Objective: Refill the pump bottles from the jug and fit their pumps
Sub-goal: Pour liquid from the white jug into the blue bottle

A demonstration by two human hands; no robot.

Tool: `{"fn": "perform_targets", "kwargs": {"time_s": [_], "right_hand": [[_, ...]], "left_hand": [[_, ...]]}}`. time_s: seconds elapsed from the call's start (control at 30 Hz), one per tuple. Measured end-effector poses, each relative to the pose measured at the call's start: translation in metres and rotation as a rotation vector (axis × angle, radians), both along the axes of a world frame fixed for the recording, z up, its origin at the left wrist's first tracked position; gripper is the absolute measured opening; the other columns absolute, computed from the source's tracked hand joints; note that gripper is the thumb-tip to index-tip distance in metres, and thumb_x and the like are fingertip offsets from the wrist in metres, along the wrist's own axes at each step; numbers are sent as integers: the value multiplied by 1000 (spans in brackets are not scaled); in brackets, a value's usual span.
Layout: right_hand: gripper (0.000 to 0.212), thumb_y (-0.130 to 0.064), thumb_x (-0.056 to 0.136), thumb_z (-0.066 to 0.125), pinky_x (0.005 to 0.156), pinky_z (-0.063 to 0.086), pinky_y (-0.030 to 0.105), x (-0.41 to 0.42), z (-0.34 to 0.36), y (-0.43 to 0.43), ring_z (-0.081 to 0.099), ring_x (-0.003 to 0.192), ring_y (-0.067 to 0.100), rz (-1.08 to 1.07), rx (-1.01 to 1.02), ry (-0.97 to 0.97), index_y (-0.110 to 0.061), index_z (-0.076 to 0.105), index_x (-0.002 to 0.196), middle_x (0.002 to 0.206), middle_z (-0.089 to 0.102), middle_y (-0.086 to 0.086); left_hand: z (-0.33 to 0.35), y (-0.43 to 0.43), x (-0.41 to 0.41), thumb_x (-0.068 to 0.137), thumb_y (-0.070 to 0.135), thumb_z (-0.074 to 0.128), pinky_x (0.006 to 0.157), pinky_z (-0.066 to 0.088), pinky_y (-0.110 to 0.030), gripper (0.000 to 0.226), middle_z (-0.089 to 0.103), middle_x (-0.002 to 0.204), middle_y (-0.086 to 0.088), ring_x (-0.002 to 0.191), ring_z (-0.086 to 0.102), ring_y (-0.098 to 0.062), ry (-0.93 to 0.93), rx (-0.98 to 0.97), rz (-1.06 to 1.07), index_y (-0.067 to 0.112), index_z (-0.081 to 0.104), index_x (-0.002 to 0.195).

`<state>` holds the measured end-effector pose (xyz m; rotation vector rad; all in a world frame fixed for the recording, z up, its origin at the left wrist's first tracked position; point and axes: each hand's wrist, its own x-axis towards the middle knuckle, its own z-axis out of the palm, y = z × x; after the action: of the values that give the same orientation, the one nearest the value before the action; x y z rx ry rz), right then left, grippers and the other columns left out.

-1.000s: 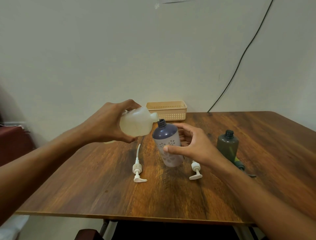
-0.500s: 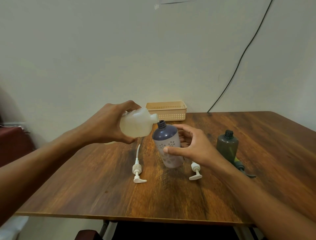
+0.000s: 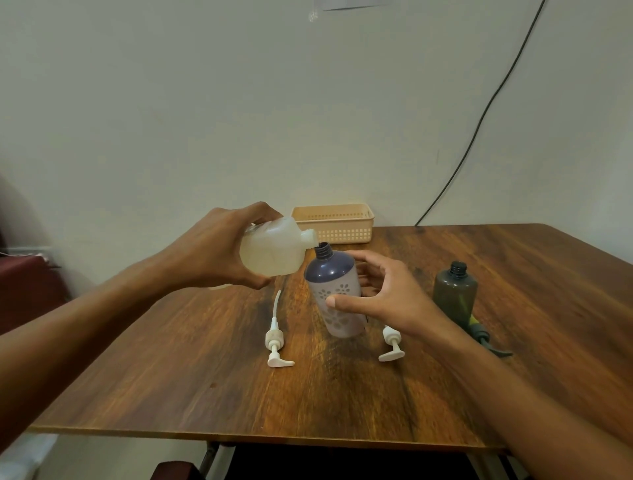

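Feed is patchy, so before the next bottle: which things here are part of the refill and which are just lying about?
In the job: jug, flowered bottle, grey bottle, two white pumps, dark pump.

Lying about: basket, wall cable.

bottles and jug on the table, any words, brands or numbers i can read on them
None can be read.
Purple bottle: only a white flower pattern, no lettering.
Jug: plain translucent plastic, no label showing.
Dark green bottle: no label showing.
Paper on the wall: cropped, nothing readable.
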<state>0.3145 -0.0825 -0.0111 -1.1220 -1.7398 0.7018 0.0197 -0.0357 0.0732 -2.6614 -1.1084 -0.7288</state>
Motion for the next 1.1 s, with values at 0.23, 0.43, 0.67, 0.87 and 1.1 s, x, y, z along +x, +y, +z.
{"fn": "perform_targets", "kwargs": {"time_s": [0.23, 0.43, 0.67, 0.87, 1.1], "right_hand": [[76, -34, 75, 94, 98, 62, 36, 1, 2, -1, 68, 119, 10, -2, -3, 2, -29, 59, 143, 130, 70, -9], [74, -36, 74, 94, 93, 63, 29, 0, 1, -1, 69, 116, 7, 4, 4, 0, -32, 60, 140, 127, 71, -12], [73, -36, 74, 94, 95, 63, 30, -1, 0, 0, 69, 118, 7, -1, 13, 4, -31, 61, 139, 127, 71, -12], [74, -34, 75, 95, 97, 63, 35, 0, -1, 0, 68, 120, 10, -6, 18, -1, -29, 60, 141, 130, 71, -10], [73, -34, 75, 95, 98, 62, 35, 0, -1, 1, 69, 117, 7, -13, 37, 14, -29, 62, 139, 127, 72, -11]], "left_hand": [[1, 0, 0, 59, 56, 92, 76, 48, -14, 92, 60, 130, 17, 104, 60, -9, 0, -3, -1, 35, 48, 137], [2, -1, 0, 58, 57, 91, 73, 46, -11, 92, 60, 129, 19, 103, 60, -6, 5, 0, 6, 37, 48, 136], [0, -2, 1, 59, 53, 93, 76, 49, -14, 91, 60, 130, 16, 106, 61, -10, -4, -16, 0, 32, 49, 137], [-8, -3, 4, 61, 52, 93, 76, 49, -14, 90, 62, 128, 13, 107, 62, -11, -30, -54, 1, 31, 49, 137], [-22, 4, 1, 57, 71, 83, 76, 62, -32, 92, 63, 126, 17, 105, 66, -13, -91, -89, 26, 43, 42, 135]]}}
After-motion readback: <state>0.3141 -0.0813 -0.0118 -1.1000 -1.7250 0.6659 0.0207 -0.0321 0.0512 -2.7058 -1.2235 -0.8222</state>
